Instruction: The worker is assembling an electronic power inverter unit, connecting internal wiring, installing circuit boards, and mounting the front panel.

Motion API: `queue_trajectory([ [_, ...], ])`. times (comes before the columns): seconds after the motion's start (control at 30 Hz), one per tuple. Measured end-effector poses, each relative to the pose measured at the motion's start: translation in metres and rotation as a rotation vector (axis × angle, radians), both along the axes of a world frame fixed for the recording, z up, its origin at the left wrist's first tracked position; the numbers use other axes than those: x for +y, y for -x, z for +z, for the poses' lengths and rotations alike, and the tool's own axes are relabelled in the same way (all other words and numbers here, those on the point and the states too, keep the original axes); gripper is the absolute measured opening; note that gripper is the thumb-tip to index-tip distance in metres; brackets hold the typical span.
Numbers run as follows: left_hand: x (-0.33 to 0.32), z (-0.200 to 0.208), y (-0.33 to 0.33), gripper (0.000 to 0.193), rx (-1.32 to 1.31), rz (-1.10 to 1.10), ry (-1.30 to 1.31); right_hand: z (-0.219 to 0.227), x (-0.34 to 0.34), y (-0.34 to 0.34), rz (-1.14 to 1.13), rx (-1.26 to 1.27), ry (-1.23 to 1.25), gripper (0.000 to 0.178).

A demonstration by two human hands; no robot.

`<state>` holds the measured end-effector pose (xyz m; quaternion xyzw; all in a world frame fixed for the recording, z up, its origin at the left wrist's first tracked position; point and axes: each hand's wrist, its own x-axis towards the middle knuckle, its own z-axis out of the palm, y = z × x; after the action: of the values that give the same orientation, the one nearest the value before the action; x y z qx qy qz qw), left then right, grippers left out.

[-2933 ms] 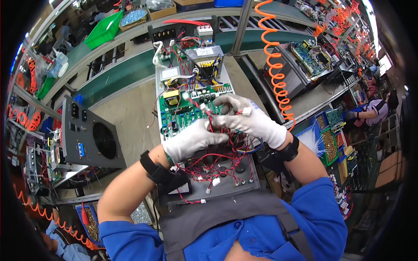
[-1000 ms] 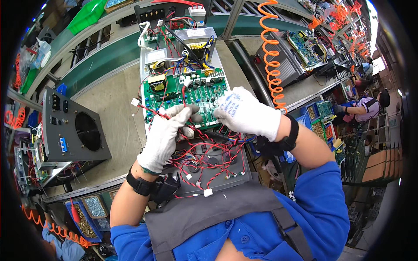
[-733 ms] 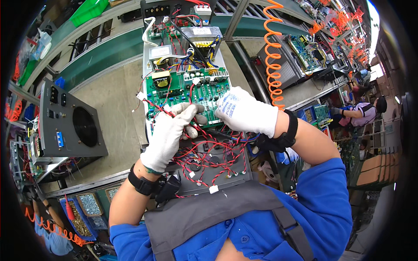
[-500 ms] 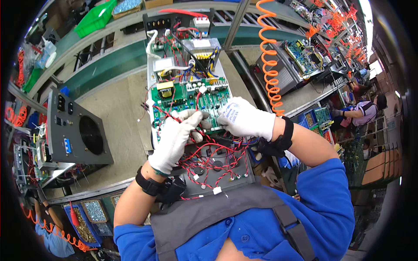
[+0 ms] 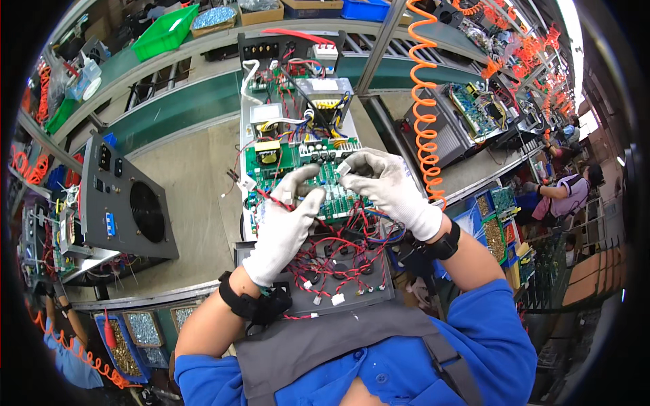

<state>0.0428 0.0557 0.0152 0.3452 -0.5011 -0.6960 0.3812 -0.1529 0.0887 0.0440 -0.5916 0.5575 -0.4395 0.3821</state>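
Note:
A white plug connector (image 5: 344, 168) is pinched between the thumb and fingertips of my gloved right hand (image 5: 389, 186), above a green circuit board (image 5: 338, 196). My gloved left hand (image 5: 288, 220) hovers over the board's near left side, its thumb and index finger apart. A small white piece (image 5: 287, 197) shows in that gap; whether the hand touches it is unclear. Red and black wires run beside the left hand to another white connector (image 5: 246, 183). Nearer me, a tangle of red-black wires (image 5: 338, 260) with white plugs lies over a dark grey panel (image 5: 365, 291).
Left stands a dark grey housing (image 5: 118, 196) with a round fan. An orange coiled hose (image 5: 425, 101) hangs at the right, near another unit with a board (image 5: 474, 108). A green bin (image 5: 164, 32) is at the far left. Other people (image 5: 565, 193) work nearby.
My hands have moved apart over the board, and the left fingers have spread. The right hand has lifted and turned, bringing the white connector into sight. The whole view has shifted slightly.

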Motion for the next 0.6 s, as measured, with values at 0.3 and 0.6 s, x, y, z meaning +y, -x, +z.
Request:
queue_trajectory([
  [0.3, -0.010, 0.004, 0.001, 0.023, -0.138, -0.112, -0.060, -0.005, -0.001, -0.012, 0.063, 0.265, 0.061, 0.019],
  [0.6, -0.008, 0.010, -0.019, 0.034, -0.200, -0.181, -0.136, -0.007, -0.005, -0.002, 0.210, 0.926, 0.314, 0.013],
])
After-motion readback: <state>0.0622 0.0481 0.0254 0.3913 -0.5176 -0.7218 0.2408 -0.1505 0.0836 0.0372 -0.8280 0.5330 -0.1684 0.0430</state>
